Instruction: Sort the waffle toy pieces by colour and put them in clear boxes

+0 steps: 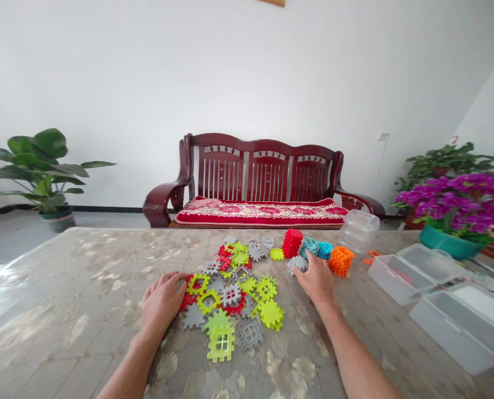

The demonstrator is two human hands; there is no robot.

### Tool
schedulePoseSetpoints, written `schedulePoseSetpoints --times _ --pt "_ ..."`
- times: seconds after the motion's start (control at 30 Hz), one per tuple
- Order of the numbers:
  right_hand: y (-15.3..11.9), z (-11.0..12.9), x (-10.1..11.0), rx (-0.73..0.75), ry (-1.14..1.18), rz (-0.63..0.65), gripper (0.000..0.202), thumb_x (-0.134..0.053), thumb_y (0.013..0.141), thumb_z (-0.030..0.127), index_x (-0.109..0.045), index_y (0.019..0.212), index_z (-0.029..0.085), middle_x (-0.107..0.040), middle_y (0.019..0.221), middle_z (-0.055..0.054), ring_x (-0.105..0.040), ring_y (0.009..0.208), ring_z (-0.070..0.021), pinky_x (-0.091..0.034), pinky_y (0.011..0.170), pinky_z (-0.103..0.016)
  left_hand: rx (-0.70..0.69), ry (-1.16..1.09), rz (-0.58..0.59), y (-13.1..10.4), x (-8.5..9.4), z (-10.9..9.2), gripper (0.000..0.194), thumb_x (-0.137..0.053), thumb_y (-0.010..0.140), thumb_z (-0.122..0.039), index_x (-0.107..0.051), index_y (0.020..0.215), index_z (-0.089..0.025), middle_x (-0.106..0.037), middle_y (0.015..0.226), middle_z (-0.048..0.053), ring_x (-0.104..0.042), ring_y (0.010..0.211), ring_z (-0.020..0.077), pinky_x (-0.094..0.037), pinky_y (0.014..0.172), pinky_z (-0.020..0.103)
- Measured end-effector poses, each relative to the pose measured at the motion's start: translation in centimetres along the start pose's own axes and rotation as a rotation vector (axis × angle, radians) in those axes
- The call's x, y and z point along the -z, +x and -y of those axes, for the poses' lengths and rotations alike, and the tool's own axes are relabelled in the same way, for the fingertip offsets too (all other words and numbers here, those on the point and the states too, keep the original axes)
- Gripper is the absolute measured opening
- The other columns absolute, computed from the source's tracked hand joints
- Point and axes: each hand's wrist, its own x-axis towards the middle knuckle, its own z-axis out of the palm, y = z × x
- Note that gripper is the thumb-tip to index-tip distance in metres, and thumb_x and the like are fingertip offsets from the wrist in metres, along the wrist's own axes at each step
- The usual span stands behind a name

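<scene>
A loose pile of interlocking plastic tiles (230,295) with notched edges lies mid-table, in lime green, grey and red, some with window cut-outs. My left hand (164,296) rests at the pile's left side, fingers stretched out by the red tiles (186,302) and holding nothing. At the right of the pile, my right hand (317,277) has its thumb and forefinger around a grey tile (298,265) low on the table; its other fingers are partly hidden. Close by stand stacks of tiles: red (292,243), blue (317,247) and orange (341,260).
Clear plastic boxes (401,277) stand open along the right, with a smaller clear box (358,230) behind the orange stack. Some orange pieces (371,256) lie beside it. A teal pot (452,241) of purple flowers is at the far right. Beyond the table stands a wooden bench (267,166).
</scene>
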Motion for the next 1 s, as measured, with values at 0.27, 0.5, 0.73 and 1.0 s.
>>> schedulePoseSetpoints --times 0.27,0.5,0.73,1.0 --pt "-0.2 -0.1 -2.2 -0.019 0.087 0.045 0.068 -0.063 0.079 0.034 -0.044 0.140 0.012 -0.061 0.126 -0.018 -0.053 0.121 -0.0312 -0.040 0.098 -0.038 -0.007 -0.016 -0.012 0.1 -0.1 0.1 0.039 -0.038 0.092 -0.036 -0.069 0.114 -0.035 -0.061 0.134 0.000 -0.055 0.123 0.0249 -0.035 0.109 0.044" --pt "0.0 -0.1 -3.2 0.004 0.191 0.061 0.068 -0.063 0.077 0.032 -0.044 0.139 0.012 -0.059 0.128 -0.018 -0.052 0.125 -0.0309 -0.040 0.103 -0.039 -0.005 -0.016 -0.011 0.2 -0.2 0.2 0.039 -0.038 0.092 -0.037 -0.069 0.116 -0.034 -0.060 0.135 0.001 -0.054 0.124 0.0262 -0.035 0.109 0.045" --pt "0.3 -1.6 -3.2 -0.007 0.307 0.127 0.075 -0.064 0.070 0.024 -0.043 0.141 0.016 -0.052 0.141 -0.016 -0.049 0.130 -0.0296 -0.038 0.109 -0.040 -0.008 -0.023 -0.021 0.2 -0.3 0.4 0.039 -0.039 0.092 -0.037 -0.070 0.115 -0.034 -0.061 0.135 0.002 -0.054 0.124 0.0268 -0.035 0.109 0.046" --pt "0.4 -2.2 -3.4 -0.035 0.328 0.140 0.070 -0.065 0.069 0.022 -0.048 0.138 0.018 -0.058 0.136 -0.015 -0.053 0.127 -0.0302 -0.040 0.107 -0.042 -0.010 -0.036 -0.023 0.1 -0.2 0.2 0.039 -0.039 0.091 -0.037 -0.070 0.114 -0.034 -0.061 0.135 0.002 -0.054 0.124 0.0268 -0.035 0.109 0.046"
